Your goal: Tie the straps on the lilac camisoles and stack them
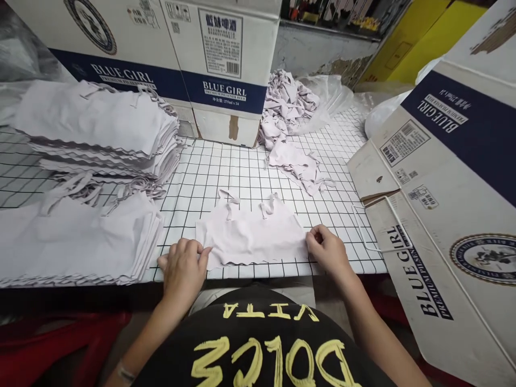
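A pale pinkish camisole top [253, 236] with thin straps lies spread on the grid-patterned tablecloth [213, 166], its straps pointing away from me. At its lower left corner is my left hand [185, 263], fingers curled and thumb against the fabric edge. My right hand [327, 248] pinches the right side edge between thumb and forefinger. Small wrinkles run across the cloth near my left thumb. Left of that hand sits a neat stack of like tops [76, 236], and a taller stack [97, 121] rises behind it. A crumpled top [298, 164] rests beyond the spread one.
A heap of crumpled garments [286, 102] spills from a clear plastic bag [328, 97] at the back. One beer carton [226, 70] stands behind the stacks; another carton [443, 161] leans at the right with a white wire frame [382, 250] before it. A red stool [68, 338] is below left.
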The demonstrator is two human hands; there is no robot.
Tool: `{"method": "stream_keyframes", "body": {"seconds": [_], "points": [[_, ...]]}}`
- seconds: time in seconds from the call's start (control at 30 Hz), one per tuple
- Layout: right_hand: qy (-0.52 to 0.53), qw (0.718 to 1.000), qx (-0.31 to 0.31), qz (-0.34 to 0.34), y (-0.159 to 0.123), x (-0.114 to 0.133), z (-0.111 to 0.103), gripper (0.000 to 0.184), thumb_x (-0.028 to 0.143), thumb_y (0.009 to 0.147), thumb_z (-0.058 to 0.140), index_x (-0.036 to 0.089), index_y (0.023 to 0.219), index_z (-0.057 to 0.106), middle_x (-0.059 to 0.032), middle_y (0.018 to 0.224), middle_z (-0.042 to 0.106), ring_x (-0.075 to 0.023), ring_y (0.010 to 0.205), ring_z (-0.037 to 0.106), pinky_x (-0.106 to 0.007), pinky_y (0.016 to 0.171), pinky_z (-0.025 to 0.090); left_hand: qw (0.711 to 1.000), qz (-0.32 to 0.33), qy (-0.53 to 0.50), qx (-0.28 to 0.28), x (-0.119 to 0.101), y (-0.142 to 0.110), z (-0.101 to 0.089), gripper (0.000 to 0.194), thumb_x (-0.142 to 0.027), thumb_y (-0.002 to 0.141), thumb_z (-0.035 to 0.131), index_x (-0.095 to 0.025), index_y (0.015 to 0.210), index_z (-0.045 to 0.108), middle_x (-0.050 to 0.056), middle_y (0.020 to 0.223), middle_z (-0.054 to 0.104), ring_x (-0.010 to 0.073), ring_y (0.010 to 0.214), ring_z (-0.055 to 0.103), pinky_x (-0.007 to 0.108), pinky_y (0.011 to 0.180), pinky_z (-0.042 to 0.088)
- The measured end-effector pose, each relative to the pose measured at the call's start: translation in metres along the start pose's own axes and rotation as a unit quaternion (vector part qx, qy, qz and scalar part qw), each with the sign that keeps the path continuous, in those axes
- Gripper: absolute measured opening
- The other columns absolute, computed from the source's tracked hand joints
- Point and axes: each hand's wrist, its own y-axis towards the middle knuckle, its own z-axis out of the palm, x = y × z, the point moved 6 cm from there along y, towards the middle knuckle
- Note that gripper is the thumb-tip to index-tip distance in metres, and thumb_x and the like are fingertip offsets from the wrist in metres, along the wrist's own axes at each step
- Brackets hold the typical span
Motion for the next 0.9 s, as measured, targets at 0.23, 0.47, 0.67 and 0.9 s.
{"method": "stream_keyframes", "body": {"seconds": [0.23, 0.47, 0.67, 0.9], "points": [[-0.029, 0.996, 0.046, -0.074, -0.007, 0.012, 0.010, 0.016, 0.033, 0.084, 0.049, 0.024, 0.097, 0.047, 0.0033, 0.069, 0.053, -0.0157, 0.059, 0.051, -0.027, 0.057, 0.035, 0.999, -0.040, 0.020, -0.006, 0.006, 0.011, -0.006, 0.042, -0.050, 0.091, 0.048, -0.013, 0.109, 0.054, 0.015, 0.102, 0.064, 0.0329, 0.100, 0.056, 0.044, 0.082, 0.036], [0.173, 0.981, 0.082, -0.026, -0.009, 0.012, -0.001, 0.018, 0.033, 0.078, 0.059, 0.024, 0.091, 0.050, 0.0050, 0.064, 0.045, -0.0126, 0.055, 0.044, -0.025, 0.054, 0.034, 0.963, -0.059, -0.263, 0.016, 0.005, 0.012, -0.019, 0.026, -0.037, 0.083, 0.055, -0.021, 0.069, 0.041, 0.002, 0.067, 0.054, 0.0205, 0.071, 0.056, 0.029, 0.062, 0.039], [0.569, 0.798, 0.183, 0.076, 0.014, 0.070, -0.039, 0.038, 0.024, 0.059, 0.083, 0.023, 0.086, 0.057, 0.0030, 0.068, 0.050, -0.0072, 0.053, 0.049, -0.017, 0.045, 0.044, 0.713, -0.100, -0.684, 0.123, 0.044, 0.015, -0.103, 0.041, -0.034, 0.066, 0.079, -0.021, 0.087, 0.045, -0.007, 0.056, 0.052, 0.0076, 0.042, 0.047, 0.017, 0.040, 0.035], [0.593, 0.764, 0.253, 0.019, 0.076, 0.267, -0.038, 0.010, 0.009, 0.080, 0.066, 0.015, 0.075, 0.060, -0.0022, 0.070, 0.057, -0.0041, 0.054, 0.055, -0.010, 0.050, 0.053, 0.772, -0.083, -0.630, -0.007, 0.164, 0.084, -0.272, 0.021, -0.002, 0.074, 0.067, -0.010, 0.093, 0.059, 0.000, 0.074, 0.060, 0.0050, 0.059, 0.056, 0.015, 0.054, 0.044]]}}
